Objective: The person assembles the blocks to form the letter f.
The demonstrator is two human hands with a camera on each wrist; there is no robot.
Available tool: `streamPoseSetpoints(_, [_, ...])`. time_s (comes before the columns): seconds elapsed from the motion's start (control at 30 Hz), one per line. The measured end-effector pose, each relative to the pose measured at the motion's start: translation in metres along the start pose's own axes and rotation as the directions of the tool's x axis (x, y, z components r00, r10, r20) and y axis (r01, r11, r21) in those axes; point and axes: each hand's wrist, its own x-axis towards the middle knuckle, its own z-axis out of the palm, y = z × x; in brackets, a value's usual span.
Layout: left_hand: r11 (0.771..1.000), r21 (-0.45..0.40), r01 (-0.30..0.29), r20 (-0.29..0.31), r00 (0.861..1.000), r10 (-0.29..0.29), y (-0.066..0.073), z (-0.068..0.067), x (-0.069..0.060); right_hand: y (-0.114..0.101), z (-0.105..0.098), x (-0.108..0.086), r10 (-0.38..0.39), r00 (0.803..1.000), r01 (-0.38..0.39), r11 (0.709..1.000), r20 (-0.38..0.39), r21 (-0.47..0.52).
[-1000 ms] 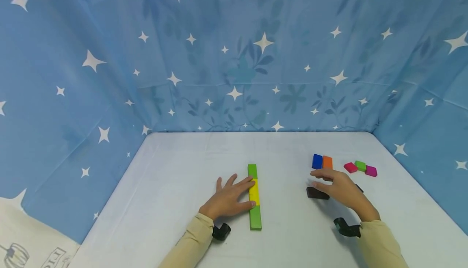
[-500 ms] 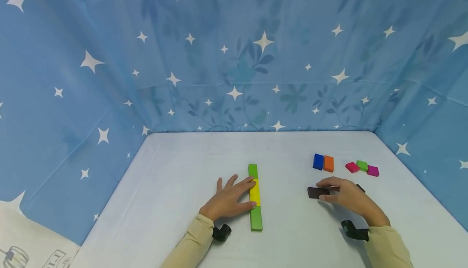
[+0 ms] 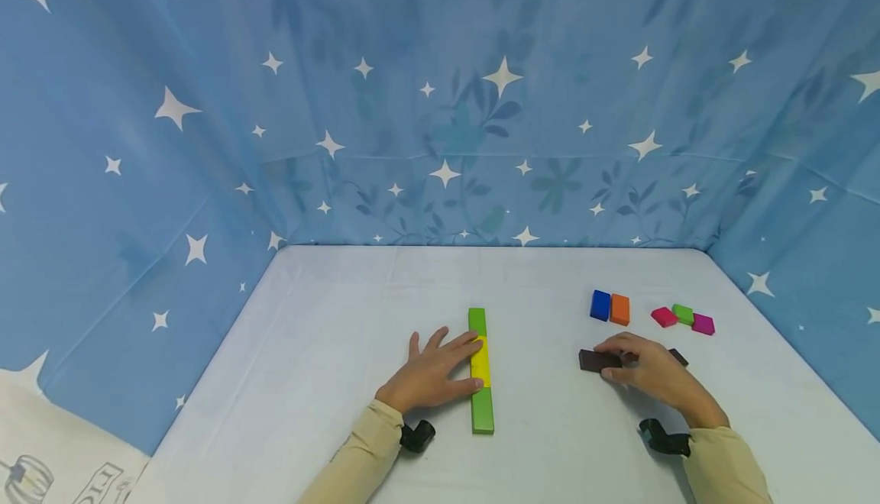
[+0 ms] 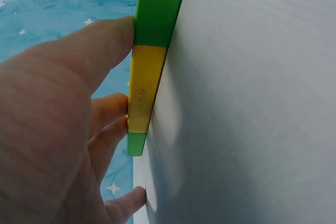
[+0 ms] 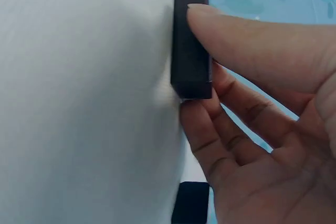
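Two green blocks, the near one (image 3: 483, 414) and the far one (image 3: 477, 321), lie in one straight row with a yellow block (image 3: 480, 370) between them. My left hand (image 3: 428, 376) rests against this row, fingers spread and mostly straight, thumb and fingertips touching it. In the left wrist view the thumb (image 4: 107, 38) meets the green part near its joint with the yellow. To the right, my right hand (image 3: 653, 373) pinches one end of a flat black block (image 3: 593, 360) on the table. The right wrist view shows the thumb (image 5: 210, 24) on that black block's face and fingers at its far edge.
Behind the right hand another dark block (image 3: 678, 357) is partly hidden. Farther back lie a blue block (image 3: 600, 305) and an orange block (image 3: 620, 310). Red (image 3: 664, 317), small green (image 3: 683, 314) and magenta (image 3: 703, 324) blocks are at the right. A starry curtain (image 3: 440, 107) backs the white table (image 3: 344, 298).
My right hand has come down from above the black block and now pinches it. The left hand and its row of blocks stay as they were.
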Motion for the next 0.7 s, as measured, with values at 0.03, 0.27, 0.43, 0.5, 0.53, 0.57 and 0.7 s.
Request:
streamPoseSetpoints(0.03, [1.000, 0.002, 0.001, 0.001, 1.000, -0.001, 0.000, 0.000, 0.000, 0.000, 0.000, 0.001, 0.003, 1.000, -0.003, 1.000, -0.004, 0.001])
streamPoseSetpoints(0.27, [1.000, 0.005, 0.002, 0.003, 1.000, -0.002, -0.001, 0.001, 0.000, 0.003, 0.004, 0.004, -0.015, 0.999, 0.014, 1.000, -0.051, -0.007])
streamPoseSetpoints(0.43, [1.000, 0.006, 0.006, 0.004, 1.000, -0.006, 0.000, 0.000, 0.000, 0.001, 0.006, 0.010, -0.039, 0.994, 0.035, 0.999, -0.099, -0.038])
streamPoseSetpoints(0.5, [1.000, 0.010, 0.006, 0.003, 1.000, -0.006, 0.000, 0.000, 0.000, -0.001, 0.006, 0.012, -0.046, 0.993, 0.042, 0.998, -0.112, -0.039])
streamPoseSetpoints(0.53, [1.000, 0.012, 0.006, 0.002, 1.000, -0.006, 0.000, 0.000, 0.000, -0.002, 0.006, 0.013, -0.049, 0.992, 0.045, 0.998, -0.117, -0.036])
streamPoseSetpoints(0.57, [1.000, 0.014, 0.007, 0.001, 1.000, -0.007, 0.000, 0.000, 0.001, -0.003, 0.007, 0.014, -0.049, 0.991, 0.046, 0.998, -0.121, -0.031])
streamPoseSetpoints(0.7, [1.000, 0.018, 0.007, 0.004, 1.000, -0.007, 0.000, 0.000, 0.001, -0.006, 0.009, 0.020, -0.036, 0.991, 0.037, 0.999, -0.131, 0.005])
